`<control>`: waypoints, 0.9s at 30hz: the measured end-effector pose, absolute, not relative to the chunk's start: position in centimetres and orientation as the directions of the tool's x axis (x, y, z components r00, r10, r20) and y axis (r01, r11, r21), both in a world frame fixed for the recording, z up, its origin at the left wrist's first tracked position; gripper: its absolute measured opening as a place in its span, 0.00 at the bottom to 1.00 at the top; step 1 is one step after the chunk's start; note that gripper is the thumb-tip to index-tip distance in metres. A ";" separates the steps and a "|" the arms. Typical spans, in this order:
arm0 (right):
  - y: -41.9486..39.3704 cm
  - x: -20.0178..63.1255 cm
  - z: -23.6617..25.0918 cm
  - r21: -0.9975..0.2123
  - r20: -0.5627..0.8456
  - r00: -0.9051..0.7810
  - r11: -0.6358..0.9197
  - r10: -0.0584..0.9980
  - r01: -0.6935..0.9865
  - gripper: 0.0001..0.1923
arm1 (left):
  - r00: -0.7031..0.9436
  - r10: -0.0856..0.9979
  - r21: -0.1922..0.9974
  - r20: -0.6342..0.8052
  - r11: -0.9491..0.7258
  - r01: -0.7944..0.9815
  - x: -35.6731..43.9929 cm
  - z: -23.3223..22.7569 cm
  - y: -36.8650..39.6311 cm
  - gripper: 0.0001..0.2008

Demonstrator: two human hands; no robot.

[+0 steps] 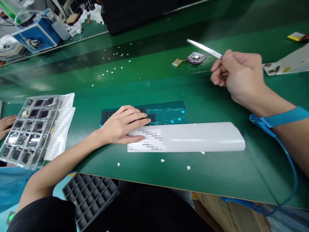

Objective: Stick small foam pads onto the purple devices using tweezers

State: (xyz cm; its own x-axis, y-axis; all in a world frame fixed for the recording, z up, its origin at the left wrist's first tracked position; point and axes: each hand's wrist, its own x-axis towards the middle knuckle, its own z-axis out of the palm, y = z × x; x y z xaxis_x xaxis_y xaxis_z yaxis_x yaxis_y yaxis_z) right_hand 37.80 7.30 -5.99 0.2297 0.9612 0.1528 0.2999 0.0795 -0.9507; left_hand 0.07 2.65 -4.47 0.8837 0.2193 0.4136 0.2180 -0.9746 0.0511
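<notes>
My left hand lies flat with fingers stretched over a white backing strip and a blue-green film sheet with rows of black pieces. Printed lettering covers the left part of the strip; its right end is blank and curls up a little. My right hand is raised above the bench, closed round tweezers whose tips point up and left. Behind the tweezers, a small purple-rimmed device rests on the green bench, wired to a small battery.
A clear tray of dark devices stands at left on printed sheets, near another person's hand. Small white scraps dot the bench. A blue strap and cord run from my right wrist. A black compartment tray sits below the edge.
</notes>
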 end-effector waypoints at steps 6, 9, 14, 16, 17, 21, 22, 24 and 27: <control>7.3 37.7 -6.0 -0.945 0.160 0.227 0.082 0.961 0.318 0.26 | 0.876 0.251 0.125 0.412 -0.968 0.218 -0.3 -4.6 2.8 0.22; 7.2 37.5 -5.9 -0.940 0.186 0.224 0.107 0.957 0.323 0.25 | 0.839 0.263 0.123 0.476 -0.965 0.233 -0.4 -4.4 2.8 0.20; 7.3 37.3 -5.5 -0.938 0.218 0.209 0.146 0.953 0.314 0.22 | 0.786 0.308 0.076 0.537 -0.945 0.318 -0.2 -3.6 3.6 0.11; 7.5 37.3 -5.5 -0.940 0.233 0.219 0.162 0.948 0.299 0.23 | 0.748 0.396 0.131 0.532 -0.912 0.389 0.6 -3.3 5.1 0.09; 7.6 37.3 -5.6 -0.943 0.238 0.227 0.168 0.944 0.288 0.24 | 0.717 0.466 0.187 0.519 -0.880 0.437 1.3 -3.2 6.2 0.10; 8.2 37.5 -5.7 -0.955 0.249 0.260 0.192 0.933 0.227 0.28 | 0.585 0.682 0.363 0.439 -0.730 0.579 6.1 -3.3 12.4 0.21; 8.3 37.5 -5.8 -0.957 0.252 0.269 0.198 0.930 0.212 0.28 | 0.570 0.706 0.376 0.420 -0.707 0.599 7.7 -3.5 14.1 0.23; 8.5 37.6 -5.8 -0.959 0.261 0.289 0.213 0.921 0.187 0.28 | 0.543 0.757 0.406 0.364 -0.653 0.639 11.1 -3.9 17.2 0.26; 8.8 37.8 -6.0 -0.959 0.274 0.322 0.231 0.906 0.167 0.29 | 0.533 0.799 0.426 0.278 -0.600 0.678 15.8 -4.6 20.3 0.27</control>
